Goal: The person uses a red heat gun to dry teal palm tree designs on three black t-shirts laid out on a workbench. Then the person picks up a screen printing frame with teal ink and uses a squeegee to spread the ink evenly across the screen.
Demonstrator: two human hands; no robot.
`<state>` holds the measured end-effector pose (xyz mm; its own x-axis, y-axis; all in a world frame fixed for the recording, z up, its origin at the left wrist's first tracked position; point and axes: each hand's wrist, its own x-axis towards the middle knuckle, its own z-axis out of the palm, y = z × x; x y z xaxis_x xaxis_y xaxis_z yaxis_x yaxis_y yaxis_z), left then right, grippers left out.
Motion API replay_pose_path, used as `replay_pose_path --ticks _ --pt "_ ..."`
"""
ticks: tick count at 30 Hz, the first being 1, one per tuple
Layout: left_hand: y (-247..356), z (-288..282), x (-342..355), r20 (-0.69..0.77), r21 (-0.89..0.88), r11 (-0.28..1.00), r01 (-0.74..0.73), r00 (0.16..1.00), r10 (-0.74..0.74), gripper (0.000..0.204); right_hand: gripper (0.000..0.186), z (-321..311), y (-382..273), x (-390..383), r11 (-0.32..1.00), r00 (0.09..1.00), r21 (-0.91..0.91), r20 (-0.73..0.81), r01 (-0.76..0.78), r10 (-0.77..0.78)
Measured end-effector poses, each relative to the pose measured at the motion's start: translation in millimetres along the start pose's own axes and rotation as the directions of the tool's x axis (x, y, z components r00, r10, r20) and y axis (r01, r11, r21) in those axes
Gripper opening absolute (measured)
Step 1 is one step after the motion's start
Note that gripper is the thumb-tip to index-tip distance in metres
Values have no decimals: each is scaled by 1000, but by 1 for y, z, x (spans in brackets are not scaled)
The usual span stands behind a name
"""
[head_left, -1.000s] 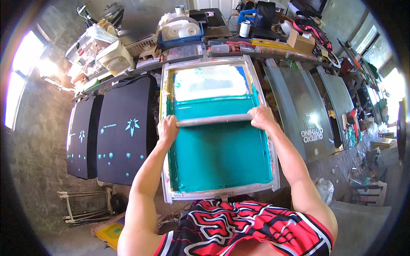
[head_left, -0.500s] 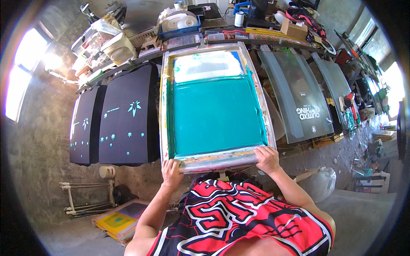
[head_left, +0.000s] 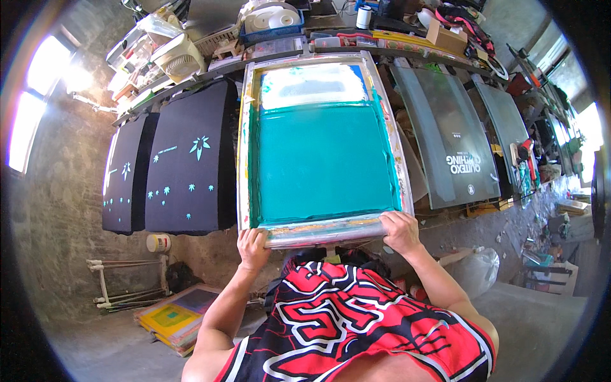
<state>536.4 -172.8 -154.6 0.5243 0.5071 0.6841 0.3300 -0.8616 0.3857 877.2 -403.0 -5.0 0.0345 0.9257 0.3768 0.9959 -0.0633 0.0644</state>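
In front of me is a large screen printing frame (head_left: 324, 238), its mesh (head_left: 318, 162) coated teal with a white patch at the far end. My left hand (head_left: 254, 247) is closed round its near left corner. At the near right corner my right hand (head_left: 400, 231) grips the same frame, fingers curled over the edge. To the left, black fabric (head_left: 184, 172) with teal leaf prints covers a board, and a second black printed piece (head_left: 130, 172) lies beyond it. What lies beneath the screen is hidden.
Right of the frame are a glossy dark board (head_left: 449, 137) with white lettering and another board (head_left: 506, 118). Behind runs a cluttered shelf with a white fan (head_left: 181, 60) and a cardboard box (head_left: 447, 36). A white pipe rack (head_left: 102, 283) and stacked screens (head_left: 175, 315) are on the floor, lower left.
The whole scene sits slightly higher in the picture, as my view has tipped a little. Both hands keep their hold on the frame's near corners.
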Motion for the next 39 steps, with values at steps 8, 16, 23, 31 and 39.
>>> replay_pose_path --ticks 8,16,23,31,39 --pt "-76 55 107 -80 62 998 -22 996 27 35 25 49 68 108 999 995 -45 -93 -24 20" --pt "-168 116 262 -148 87 994 -64 986 77 23 25 84 149 264 997 988 -69 -154 -30 19" --pt "-190 108 343 -9 83 994 70 998 -69 11 9 57 186 338 980 984 -151 98 -131 146" --pt "-184 118 365 73 108 981 162 983 -170 8 16 66 193 352 966 961 -186 175 -181 214" --pt "-141 99 249 -1 118 992 52 999 -52 12 9 52 140 239 987 985 -58 72 -150 154"
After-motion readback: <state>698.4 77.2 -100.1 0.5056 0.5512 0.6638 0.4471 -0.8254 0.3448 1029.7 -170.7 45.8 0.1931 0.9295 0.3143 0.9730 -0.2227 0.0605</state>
